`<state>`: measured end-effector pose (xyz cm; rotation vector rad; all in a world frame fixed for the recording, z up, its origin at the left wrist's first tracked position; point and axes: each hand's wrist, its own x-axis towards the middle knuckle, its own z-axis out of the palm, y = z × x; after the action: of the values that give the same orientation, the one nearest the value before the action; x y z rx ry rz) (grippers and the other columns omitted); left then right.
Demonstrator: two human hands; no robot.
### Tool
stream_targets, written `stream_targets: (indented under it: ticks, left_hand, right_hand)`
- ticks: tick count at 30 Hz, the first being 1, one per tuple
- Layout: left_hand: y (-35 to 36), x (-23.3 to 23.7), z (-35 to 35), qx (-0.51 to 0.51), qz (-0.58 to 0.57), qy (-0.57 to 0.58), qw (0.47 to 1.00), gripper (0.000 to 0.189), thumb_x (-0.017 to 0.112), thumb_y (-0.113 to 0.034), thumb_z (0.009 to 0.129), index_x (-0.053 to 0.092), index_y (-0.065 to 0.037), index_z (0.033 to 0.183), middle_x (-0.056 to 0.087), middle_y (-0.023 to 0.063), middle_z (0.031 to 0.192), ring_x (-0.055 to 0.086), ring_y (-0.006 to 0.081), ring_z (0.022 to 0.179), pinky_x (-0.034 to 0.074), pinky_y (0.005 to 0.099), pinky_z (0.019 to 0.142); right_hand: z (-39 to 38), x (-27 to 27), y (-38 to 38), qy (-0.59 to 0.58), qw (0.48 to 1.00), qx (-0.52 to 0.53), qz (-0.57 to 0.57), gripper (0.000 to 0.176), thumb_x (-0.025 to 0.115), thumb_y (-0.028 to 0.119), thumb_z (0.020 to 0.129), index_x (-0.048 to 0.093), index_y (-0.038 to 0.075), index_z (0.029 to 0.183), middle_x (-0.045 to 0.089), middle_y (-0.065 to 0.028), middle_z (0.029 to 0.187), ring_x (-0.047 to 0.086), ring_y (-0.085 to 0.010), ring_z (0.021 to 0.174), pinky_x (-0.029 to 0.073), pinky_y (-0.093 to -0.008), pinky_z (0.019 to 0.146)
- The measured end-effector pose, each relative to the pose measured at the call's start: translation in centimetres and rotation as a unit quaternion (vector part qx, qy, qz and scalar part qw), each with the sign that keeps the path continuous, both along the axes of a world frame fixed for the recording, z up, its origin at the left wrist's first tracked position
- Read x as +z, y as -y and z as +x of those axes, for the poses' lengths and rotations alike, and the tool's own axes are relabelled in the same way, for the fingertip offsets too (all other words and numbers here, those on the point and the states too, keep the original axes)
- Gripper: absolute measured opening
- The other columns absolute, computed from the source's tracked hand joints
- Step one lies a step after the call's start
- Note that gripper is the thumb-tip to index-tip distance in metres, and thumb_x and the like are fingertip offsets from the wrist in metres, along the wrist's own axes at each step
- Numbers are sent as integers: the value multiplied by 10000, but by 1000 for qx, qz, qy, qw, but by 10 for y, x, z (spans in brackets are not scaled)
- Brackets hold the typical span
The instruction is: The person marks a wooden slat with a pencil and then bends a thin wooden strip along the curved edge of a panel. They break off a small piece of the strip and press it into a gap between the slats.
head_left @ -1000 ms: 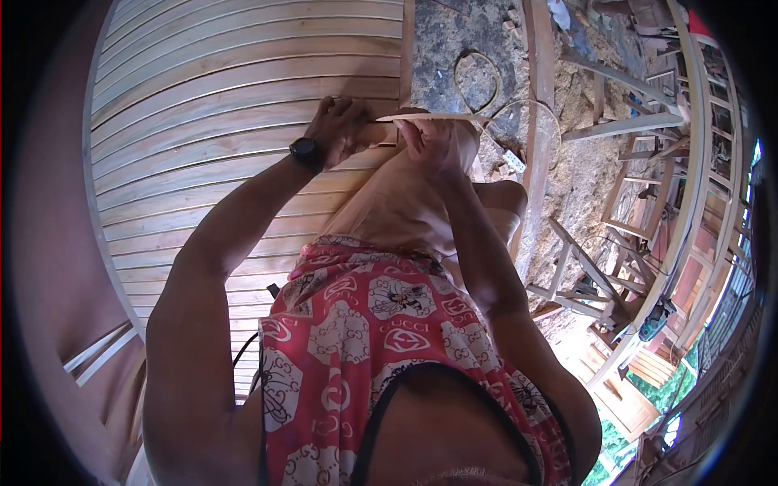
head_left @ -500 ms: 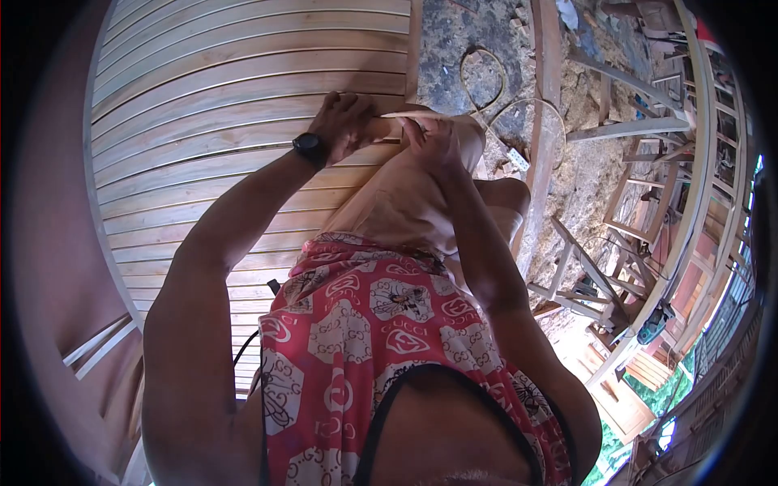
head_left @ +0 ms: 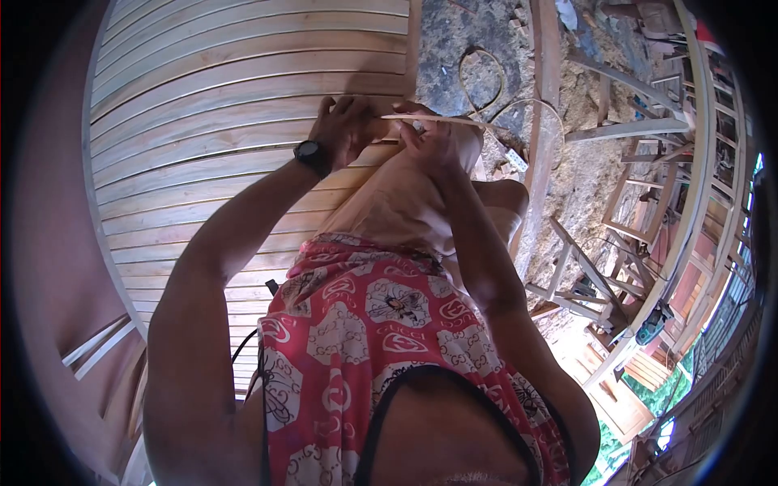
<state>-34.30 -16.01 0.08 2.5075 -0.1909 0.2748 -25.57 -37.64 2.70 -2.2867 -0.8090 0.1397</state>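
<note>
A long, thin, pale flexible strip [head_left: 454, 120] lies across my lap, and its near end points at my left hand. My right hand [head_left: 433, 147] is closed on it, with thumb and fingers on either side near that end. Close to the strip's tip, my left hand [head_left: 340, 134] has curled fingers and a black watch [head_left: 308, 151] on the wrist. Whatever its fingertips grip is hidden. Below both hands are my bent leg and tan shorts [head_left: 397, 198].
I sit on a slatted wooden surface [head_left: 219, 97]. The strip's far part loops over the dusty ground to the right, past a long wooden beam [head_left: 545, 73]. Wooden trestles [head_left: 628, 130] and frames stand further right. A brown panel [head_left: 49, 202] rises at left.
My left hand has shifted slightly right, its fingers bent differently. The strip near my right hand lies a little straighter. My right hand has barely moved.
</note>
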Motion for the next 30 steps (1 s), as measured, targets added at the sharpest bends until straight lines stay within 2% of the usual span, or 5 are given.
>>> stream_targets:
  ticks: [6, 12, 20, 26, 30]
  left_hand:
    - [16, 14, -13, 53, 92, -56, 993, 174, 669, -271, 926, 738, -332, 1074, 632, 13, 1241, 588, 289, 1146, 396, 536, 983]
    - [25, -8, -31, 41, 120, -5, 992, 319, 667, -278, 859, 721, -236, 1170, 592, 73, 1281, 558, 281, 1176, 414, 527, 990]
    - [16, -2, -36, 0, 95, -31, 995, 476, 733, -398, 844, 672, -179, 1262, 572, 98, 1346, 523, 321, 1269, 385, 569, 1054]
    - [7, 13, -35, -25, 37, -71, 996, 719, 847, -416, 775, 580, -172, 1396, 541, 96, 1376, 501, 344, 1310, 363, 576, 1090]
    - [9, 8, -38, -12, 30, -65, 997, 718, 861, -375, 761, 578, -163, 1386, 532, 88, 1363, 499, 332, 1306, 368, 568, 1084]
  right_hand:
    - [4, 17, -7, 99, 988, 79, 89, 232, 767, 121, 927, 744, 55, 1148, 769, -96, 1079, 752, -276, 916, 580, -380, 782]
    - [1, 7, -1, 49, 997, 27, 44, 176, 748, 122, 954, 756, 95, 1128, 772, -101, 1014, 743, -271, 865, 560, -370, 713]
    - [4, 105, -20, -22, 997, 23, 77, 90, 749, 138, 954, 784, 58, 976, 716, -99, 709, 711, -269, 649, 551, -365, 636]
    - [-13, 41, 15, 34, 990, 65, 119, 111, 740, 114, 956, 772, 34, 1027, 768, -134, 865, 750, -287, 756, 568, -381, 673]
    - [-19, 65, 9, -75, 988, 68, 120, 146, 744, 125, 957, 767, 29, 1064, 779, -148, 931, 752, -308, 797, 579, -398, 703]
